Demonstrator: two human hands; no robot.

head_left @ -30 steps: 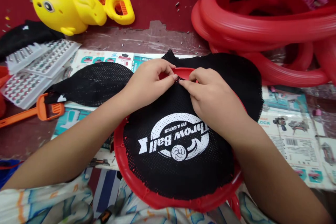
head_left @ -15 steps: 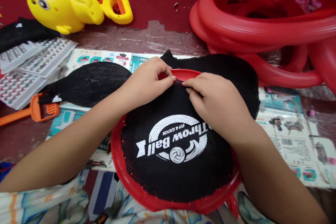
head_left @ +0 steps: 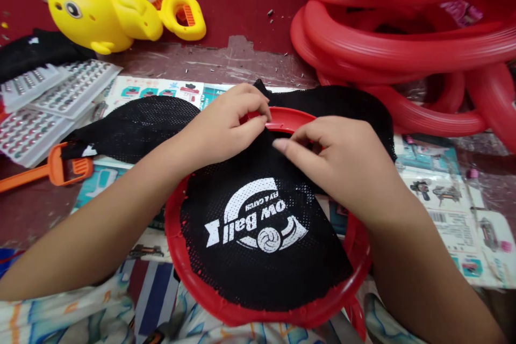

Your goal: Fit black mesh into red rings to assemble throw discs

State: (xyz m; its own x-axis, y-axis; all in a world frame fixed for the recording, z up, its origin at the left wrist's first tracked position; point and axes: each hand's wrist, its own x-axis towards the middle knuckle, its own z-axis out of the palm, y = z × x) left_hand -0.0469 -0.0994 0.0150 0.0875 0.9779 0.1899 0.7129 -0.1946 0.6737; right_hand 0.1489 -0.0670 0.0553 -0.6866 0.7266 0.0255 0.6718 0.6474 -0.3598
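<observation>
A round black mesh net (head_left: 242, 204) printed with white "Throw Ball" lettering lies over a red plastic ring (head_left: 177, 247) at my lap. The net's left and lower edge sits along small pegs on the ring. Its right side is folded away along a slanting straight edge, baring that part of the ring. With fingertips pinched together, my left hand (head_left: 234, 118) grips the net at the ring's far rim. My right hand (head_left: 338, 158) is loosely curled beside it, thumb and index apart, with the thumb tip over the net. Its other fingertips are partly hidden.
Further black nets (head_left: 141, 123) lie beyond the ring on printed cardboard (head_left: 439, 215). At left are plastic trays of small parts (head_left: 76, 86) and an orange handle (head_left: 60, 166). A yellow toy (head_left: 100, 13) stands behind; large red rings (head_left: 395, 32) are piled at right.
The net's right side has come off the ring and folded, covering part of the print. My right hand's thumb and index have parted; my left hand stays at the far rim.
</observation>
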